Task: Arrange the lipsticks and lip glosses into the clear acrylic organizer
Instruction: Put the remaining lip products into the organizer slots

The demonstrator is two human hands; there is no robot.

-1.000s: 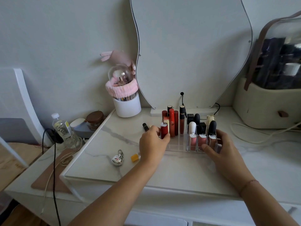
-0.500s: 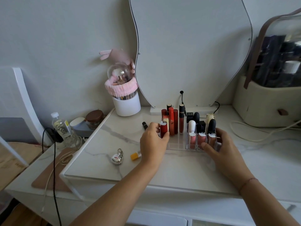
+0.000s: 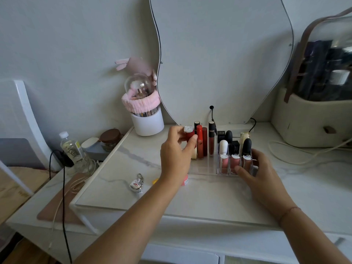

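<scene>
Your left hand (image 3: 176, 155) pinches a red lipstick (image 3: 189, 134) between thumb and fingers, the grip closed snugly around its barrel, with its silver-white cap end tilted up toward you. The lipstick is raised above the left end of the organizer (image 3: 202, 166), beside the row of taller tubes. Your right hand (image 3: 261, 174) rests against the organizer's right front corner, fingers spread and loosely curled onto the clear wall; it grips nothing, only touches the acrylic. The organizer sits on the marble top (image 3: 190, 195), in front of the mirror (image 3: 219, 54). Its back left cells hold upright red tubes (image 3: 199, 141) and a dark red gloss (image 3: 211, 138) with a black cap. On the right, three pink glosses (image 3: 235, 162) stand side by side in the front cells, one with a white cap and the right one with a black cap, and black-cased lipsticks (image 3: 228, 136) stand behind them. The front left cells look bare. A small pink item (image 3: 184, 181) peeks out from under your left wrist on the marble top, and a keychain (image 3: 136, 184) lies to its left. A white brush cup (image 3: 147, 121) with a pink band stands near the mirror's left edge.
</scene>
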